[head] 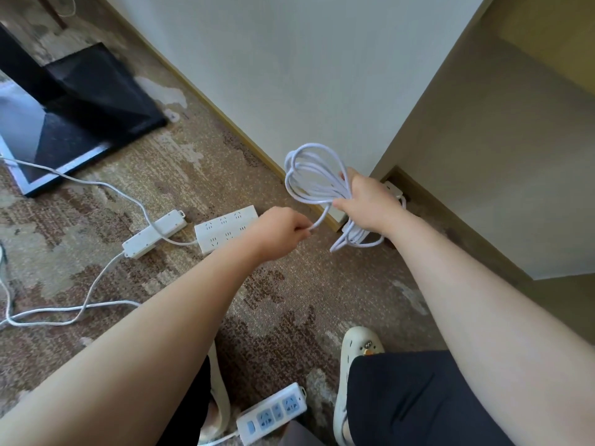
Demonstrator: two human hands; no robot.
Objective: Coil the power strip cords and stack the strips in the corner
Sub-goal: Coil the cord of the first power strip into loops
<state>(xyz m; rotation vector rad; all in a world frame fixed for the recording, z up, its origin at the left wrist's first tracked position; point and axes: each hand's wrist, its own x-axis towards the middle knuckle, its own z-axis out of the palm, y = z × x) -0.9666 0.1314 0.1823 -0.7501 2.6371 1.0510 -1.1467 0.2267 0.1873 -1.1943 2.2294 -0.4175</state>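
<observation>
- Head cam view: the coiled white cord (314,175) is up in the air near the wall corner, several loose loops bunched together, thin and a bit glossy, roughly teardrop shaped.
- The right hand (367,201) has its fingers wrapped round the bundle where the loops cross, so the coil fans out up and left of the fist.
- One strand runs down from the bundle to the left hand (283,231), which pinches it between thumb and curled fingers, just below and left of the coil.
- More loops of cord (357,241) hang under the right wrist, close to the floor. Can't tell if they touch it.
- There's a white strip (394,189) tucked on the floor right in the corner, mostly hidden behind the right hand.
- On the patterned carpet (193,175) just left of the left hand lies a wide white power strip (222,228) with two rows of sockets, partly covered by that hand.
- Next to it, a narrow white strip (154,233), angled, with its loose cord (93,284) snaking off toward the left edge.
- Down by the person's feet sits a strip with blue sockets (273,413), between the two cream slippers (354,375).
- A black stand base (96,88) fills the upper left, well apart from the hands.
- The white wall (289,75) and a beige panel (499,156) close off the corner; open carpet is between the strips and the feet.
</observation>
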